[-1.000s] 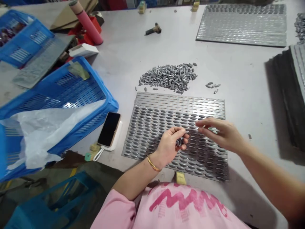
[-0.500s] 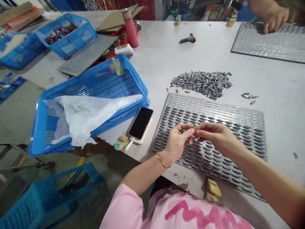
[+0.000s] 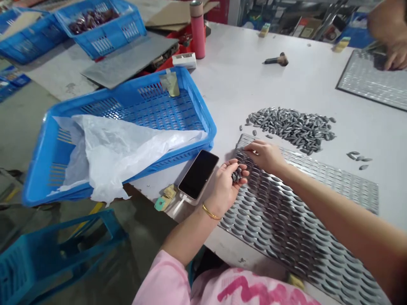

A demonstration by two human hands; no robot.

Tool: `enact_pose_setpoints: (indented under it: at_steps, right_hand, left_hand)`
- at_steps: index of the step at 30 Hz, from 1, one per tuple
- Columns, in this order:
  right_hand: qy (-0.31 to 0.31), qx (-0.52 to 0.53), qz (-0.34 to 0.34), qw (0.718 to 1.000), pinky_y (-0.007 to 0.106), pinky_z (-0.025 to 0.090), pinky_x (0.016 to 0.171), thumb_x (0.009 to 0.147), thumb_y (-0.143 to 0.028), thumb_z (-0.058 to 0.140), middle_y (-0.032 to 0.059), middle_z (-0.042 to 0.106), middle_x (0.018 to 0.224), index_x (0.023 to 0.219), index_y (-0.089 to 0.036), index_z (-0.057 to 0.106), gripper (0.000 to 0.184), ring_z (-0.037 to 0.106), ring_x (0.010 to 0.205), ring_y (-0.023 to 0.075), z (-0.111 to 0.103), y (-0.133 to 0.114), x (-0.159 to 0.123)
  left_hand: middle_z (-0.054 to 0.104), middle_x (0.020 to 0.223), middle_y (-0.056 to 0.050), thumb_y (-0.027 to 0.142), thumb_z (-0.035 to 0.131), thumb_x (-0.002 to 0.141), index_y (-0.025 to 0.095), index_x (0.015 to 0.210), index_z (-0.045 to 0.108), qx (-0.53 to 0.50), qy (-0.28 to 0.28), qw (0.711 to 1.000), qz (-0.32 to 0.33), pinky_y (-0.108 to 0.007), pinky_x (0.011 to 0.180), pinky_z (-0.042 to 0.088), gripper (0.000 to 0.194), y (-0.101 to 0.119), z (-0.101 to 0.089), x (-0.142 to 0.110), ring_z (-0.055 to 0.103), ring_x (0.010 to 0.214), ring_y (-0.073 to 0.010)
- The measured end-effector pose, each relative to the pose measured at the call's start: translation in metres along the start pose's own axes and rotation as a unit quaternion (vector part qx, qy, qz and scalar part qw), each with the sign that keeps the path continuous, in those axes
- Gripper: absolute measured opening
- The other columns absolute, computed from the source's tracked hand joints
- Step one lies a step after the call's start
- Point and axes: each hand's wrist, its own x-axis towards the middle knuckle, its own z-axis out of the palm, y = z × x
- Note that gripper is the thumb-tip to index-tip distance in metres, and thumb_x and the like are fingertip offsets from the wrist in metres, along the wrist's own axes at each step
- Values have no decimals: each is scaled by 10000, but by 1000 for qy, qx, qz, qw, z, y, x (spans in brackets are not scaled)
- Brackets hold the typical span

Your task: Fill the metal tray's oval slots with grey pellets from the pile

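**Left hand:** the left hand, palm up, fingers loosely curled, cradles a small clutch of grey oval pellets against the fingers; a gold bangle circles the wrist.
**Right hand:** the right hand rests with bent fingers at the sheet's upper corner; whether they pinch a pellet cannot be told.
**Metal sheet:** a grey perforated metal sheet, ridged with rows of oval pockets, lies under both hands.
**Loose pellets:** a heaped pile of pellets lies just above the sheet.
**Nearby:** a black-screened smartphone lies beside a blue plastic crate lined with white plastic sheeting.
**Co-worker:** another person's hand works at a second metal sheet.
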Motion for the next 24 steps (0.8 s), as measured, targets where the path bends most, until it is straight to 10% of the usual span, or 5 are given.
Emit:
enact_pose_setpoints:
  at_steps: [24]
  right_hand:
    - [-98,-109,-117,982,305,454,703,953,-268,484,80,726,956,992,-224,751,274,652,891,213,0,15,7]
  left_hand:
    - [629,797,-38,179,720,775,120,1049,728,14,-41,999,-11,-200,508,370,280,-1,-6,3,565,619,-81]
